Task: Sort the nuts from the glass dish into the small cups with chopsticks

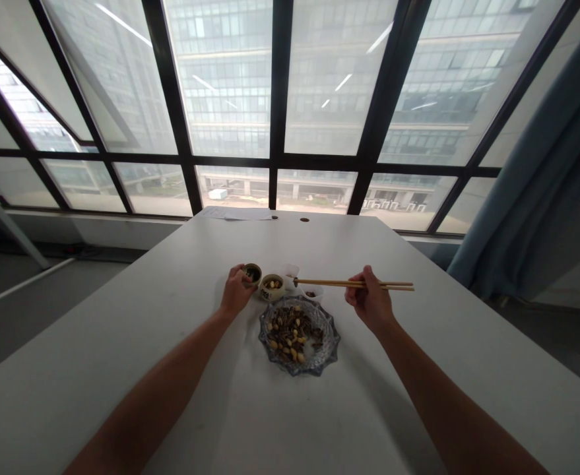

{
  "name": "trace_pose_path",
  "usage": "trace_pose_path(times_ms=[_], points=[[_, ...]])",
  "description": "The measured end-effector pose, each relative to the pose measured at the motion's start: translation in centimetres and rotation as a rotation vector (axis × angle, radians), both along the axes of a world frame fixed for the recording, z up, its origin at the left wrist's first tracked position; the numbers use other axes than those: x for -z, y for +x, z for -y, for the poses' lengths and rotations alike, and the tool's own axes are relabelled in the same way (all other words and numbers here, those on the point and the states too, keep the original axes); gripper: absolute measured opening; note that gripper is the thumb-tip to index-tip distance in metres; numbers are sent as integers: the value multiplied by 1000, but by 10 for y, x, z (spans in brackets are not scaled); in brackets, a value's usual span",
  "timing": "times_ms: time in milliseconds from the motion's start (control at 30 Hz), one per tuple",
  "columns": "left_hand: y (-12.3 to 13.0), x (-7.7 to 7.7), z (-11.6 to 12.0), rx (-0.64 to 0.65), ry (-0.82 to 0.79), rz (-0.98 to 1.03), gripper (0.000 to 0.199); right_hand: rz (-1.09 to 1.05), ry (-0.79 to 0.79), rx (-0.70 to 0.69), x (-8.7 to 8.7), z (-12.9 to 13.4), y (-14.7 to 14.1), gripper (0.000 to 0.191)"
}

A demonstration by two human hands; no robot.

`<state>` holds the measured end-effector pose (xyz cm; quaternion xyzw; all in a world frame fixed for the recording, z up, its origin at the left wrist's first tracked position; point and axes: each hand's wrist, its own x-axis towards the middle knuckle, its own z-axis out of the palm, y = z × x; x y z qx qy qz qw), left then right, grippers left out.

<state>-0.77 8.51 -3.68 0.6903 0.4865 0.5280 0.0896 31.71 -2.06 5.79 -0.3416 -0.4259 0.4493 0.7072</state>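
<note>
My left hand (pixel 235 290) grips the side of a small round cup (pixel 258 280) with dark greenish contents, left of the other dishes. In my right hand (pixel 373 302) is a pair of wooden chopsticks (pixel 326 283), held level and pointing left. A small dark piece seems to sit at their tips, too small to name. Below the tips lies a scalloped glass plate (pixel 333 359) of dark seeds and pale nuts (pixel 290 343). Beside the left cup stands a second cup (pixel 272 295) with pale nuts. Two small white dishes are behind the plate; the nearer dish (pixel 318 298) holds dark bits.
The white table (pixel 171 369) stretches toward large windows. Sheets of paper (pixel 235 213) lie at its far edge, near two round holes. A blue curtain (pixel 532 165) hangs at the right, and another table's leg (pixel 15 231) shows at the left.
</note>
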Motion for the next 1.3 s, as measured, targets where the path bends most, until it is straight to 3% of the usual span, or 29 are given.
trace_pose_path(times_ms=[267,367,467,567,733,933,1033,1200,1300], points=[[4,-1,2,-15,15,7,29,-105,-37,-13,-8,1,-1,52],[4,-1,2,-25,17,7,28,-94,-120,111,-7,0,0,53],[3,1,1,-35,21,2,28,17,-164,288,-8,2,0,59],[3,2,0,-33,11,-6,28,228,-99,382,-10,9,-1,66],[2,1,0,-35,7,-8,28,441,-34,408,-12,17,-4,72],[3,2,0,-33,19,-8,27,480,11,422,-17,19,-5,69],[3,3,0,-34,21,-4,26,486,12,346,-22,23,-7,68],[3,4,0,-44,10,-8,26,595,-42,5,-26,30,-17,66],[3,4,0,-40,13,-7,25,688,-38,-109,-25,34,-25,64]])
